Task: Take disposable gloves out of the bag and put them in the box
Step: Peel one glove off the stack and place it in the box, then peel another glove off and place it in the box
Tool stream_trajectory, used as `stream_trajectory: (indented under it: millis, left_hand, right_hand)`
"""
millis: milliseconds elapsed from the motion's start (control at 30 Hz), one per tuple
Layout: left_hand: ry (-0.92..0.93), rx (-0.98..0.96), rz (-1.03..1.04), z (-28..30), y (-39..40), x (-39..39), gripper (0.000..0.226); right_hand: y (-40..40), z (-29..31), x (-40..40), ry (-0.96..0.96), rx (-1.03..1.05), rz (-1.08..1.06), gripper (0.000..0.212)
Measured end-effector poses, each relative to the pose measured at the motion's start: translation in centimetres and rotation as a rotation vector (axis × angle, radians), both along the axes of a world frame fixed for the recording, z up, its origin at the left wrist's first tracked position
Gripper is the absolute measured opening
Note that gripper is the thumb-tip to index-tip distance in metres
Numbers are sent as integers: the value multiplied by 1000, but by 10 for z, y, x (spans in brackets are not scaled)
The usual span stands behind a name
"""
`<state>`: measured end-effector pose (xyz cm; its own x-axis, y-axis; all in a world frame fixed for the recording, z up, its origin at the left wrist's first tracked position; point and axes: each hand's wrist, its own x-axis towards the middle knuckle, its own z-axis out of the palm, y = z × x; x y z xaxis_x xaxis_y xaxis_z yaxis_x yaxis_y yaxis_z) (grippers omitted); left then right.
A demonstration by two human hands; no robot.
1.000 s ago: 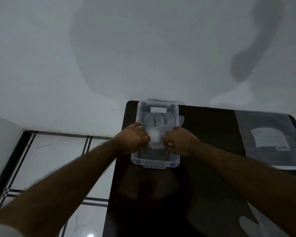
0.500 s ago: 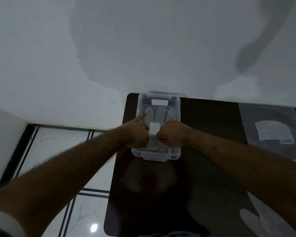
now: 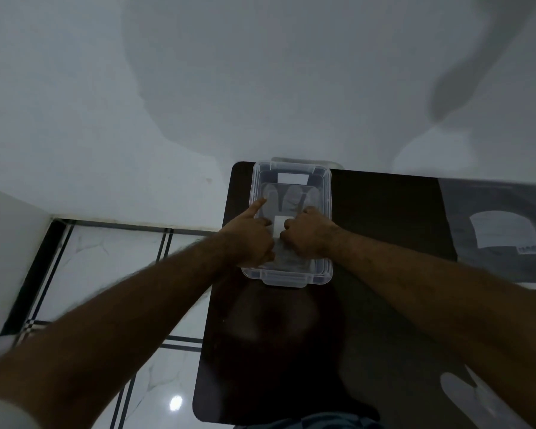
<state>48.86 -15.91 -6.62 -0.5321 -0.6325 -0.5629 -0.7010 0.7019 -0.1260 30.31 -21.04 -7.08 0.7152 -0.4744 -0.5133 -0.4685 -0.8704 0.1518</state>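
Note:
A clear plastic box (image 3: pixel 328 274) stands on the dark table (image 3: pixel 384 212) near its far left corner. Thin see-through gloves (image 3: pixel 287 196) lie flat inside it, fingers pointing away from me. Both hands are down in the box, pressing on the gloves. My left hand (image 3: pixel 249 235) has its index finger stretched out onto the glove's left edge, the other fingers curled. My right hand (image 3: pixel 310 233) is curled, knuckles up, beside it. A white patch shows between the two hands. The grey bag (image 3: pixel 502 230) with a white label lies flat at the table's right.
Another see-through glove (image 3: pixel 464 397) lies at the table's near right corner. A white wall rises right behind the table. Left of the table is white tiled floor (image 3: pixel 106 267) with dark lines.
The hands have moved closer together and pushed the gloves down into the box. My left index finger has stretched forward onto the glove. The view has shifted slightly.

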Motion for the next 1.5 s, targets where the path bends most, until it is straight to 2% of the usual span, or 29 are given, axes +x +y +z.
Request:
stream_trajectory:
  millis: [233, 367, 500, 567, 667, 800, 967, 1133, 1267, 1433, 1500]
  left_hand:
    - [-59, 18, 55, 1, -7, -11, 56]
    - [-57, 10, 60, 9, -11, -17, 54]
    - [-31, -8, 31, 18, -12, -26, 52]
    - [-70, 25, 47, 16, -10, -28, 53]
    - [-72, 32, 63, 17, -5, -30, 50]
    - [6, -70, 91, 26, 7, -30, 41]
    - [180, -179, 209, 51, 46, -53, 36]
    - [352, -100, 287, 60, 85, -126, 36]
    - [519, -119, 231, 40, 123, -202, 27]
    - [618, 3, 149, 4, 162, -305, 27]
    - [608, 73, 121, -8, 177, -344, 28]
  right_hand:
    - [-2, -2, -2, -62, -113, -56, 45]
    - [-8, -4, 2, -41, -68, -138, 51]
    - [-20, -10, 7, -164, -4, -229, 62]
    - [-27, -12, 10, -149, 45, -245, 66]
    - [-33, -10, 13, -172, 77, -265, 61]
    - [-25, 12, -4, -269, 34, -299, 47]
    - [30, 44, -76, -549, -55, -362, 30]
    - [100, 44, -183, -564, -52, -424, 33]
    - [160, 26, -282, -567, 0, -452, 30]
    - [230, -2, -404, -615, 28, -580, 20]
    - [258, -11, -445, -593, 82, -612, 26]
